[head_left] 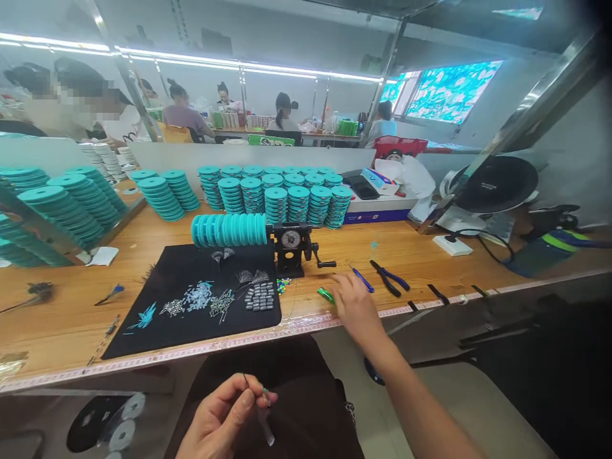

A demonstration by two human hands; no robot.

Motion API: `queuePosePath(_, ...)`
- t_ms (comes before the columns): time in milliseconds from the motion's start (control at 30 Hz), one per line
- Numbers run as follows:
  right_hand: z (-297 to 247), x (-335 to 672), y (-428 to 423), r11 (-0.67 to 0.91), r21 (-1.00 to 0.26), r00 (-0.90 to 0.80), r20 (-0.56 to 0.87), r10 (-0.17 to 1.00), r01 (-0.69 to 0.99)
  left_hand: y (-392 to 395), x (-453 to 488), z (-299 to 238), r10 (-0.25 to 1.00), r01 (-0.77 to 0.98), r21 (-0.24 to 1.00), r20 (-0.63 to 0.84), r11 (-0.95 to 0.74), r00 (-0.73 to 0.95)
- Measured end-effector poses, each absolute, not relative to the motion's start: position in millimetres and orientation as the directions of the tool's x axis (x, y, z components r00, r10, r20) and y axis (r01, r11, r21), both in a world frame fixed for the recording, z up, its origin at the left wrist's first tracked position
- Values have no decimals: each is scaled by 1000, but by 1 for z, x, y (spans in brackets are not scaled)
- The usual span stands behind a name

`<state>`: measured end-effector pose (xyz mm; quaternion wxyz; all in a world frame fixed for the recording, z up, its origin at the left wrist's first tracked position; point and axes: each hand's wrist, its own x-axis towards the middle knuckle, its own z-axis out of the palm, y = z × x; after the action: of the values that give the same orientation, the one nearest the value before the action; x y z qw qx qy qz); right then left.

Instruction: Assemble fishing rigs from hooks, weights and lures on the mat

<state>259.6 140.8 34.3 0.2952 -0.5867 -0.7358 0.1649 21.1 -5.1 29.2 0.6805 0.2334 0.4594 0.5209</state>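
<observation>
My left hand (229, 414) is low in front, over my dark-clothed lap. Its thumb and fingertips pinch a thin strand (245, 380) with a small teal tip; a whitish piece hangs just below, its link to the strand unclear. My right hand (356, 305) reaches palm down over the table's front edge, fingers apart and slightly bent. Beside its thumb side lies a green lighter-like object (326, 294), touching or nearly touching the hand. Just past the fingers are a blue pen-like tool (363, 280) and dark-blue-handled pliers (389, 278).
A black mat (191, 331) carries small piles of metal parts, beads and teal pieces. Behind it a hand-cranked winder (291, 248) holds teal spools (229, 229). More spool stacks (287, 201) line the back. A measuring tape (201, 352) edges the table. Several people sit beyond the partition.
</observation>
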Motion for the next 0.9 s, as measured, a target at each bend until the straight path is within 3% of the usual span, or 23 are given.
queuePosePath(67, 42, 237, 103, 325, -684, -280, 180, 943, 653, -3, 21, 30, 932, -490, 802, -356, 341, 67)
queuePosePath(133, 47, 218, 69, 169, -927, -542, -43, 839, 336, -1, 20, 31, 937, -458, 820, -334, 344, 106)
queuePosePath(200, 48, 206, 46, -45, -985, -639, -143, 756, 168, 1, 19, 32, 936, -410, 842, -317, 352, 152)
queuePosePath(300, 42, 202, 35, -200, -972, -618, -231, 752, 121, 2, 17, 33, 927, -322, 874, -306, 363, 216)
queuePosePath(467, 35, 203, 38, -191, -966, -564, -258, 784, 176, -2, 16, 32, 951, -204, 932, -272, 298, 148)
queuePosePath(667, 29, 190, 24, -411, -897, -560, -260, 787, -163, -11, 15, 19, 908, -462, 783, -390, 416, 154)
queuePosePath(767, 29, 190, 21, -326, -942, -531, -236, 814, -81, -14, 13, 17, 912, -429, 806, -387, 407, 137)
queuePosePath(900, 37, 193, 25, 19, -986, -548, -76, 833, 165, -15, 11, 27, 951, -200, 930, -294, 308, 97)
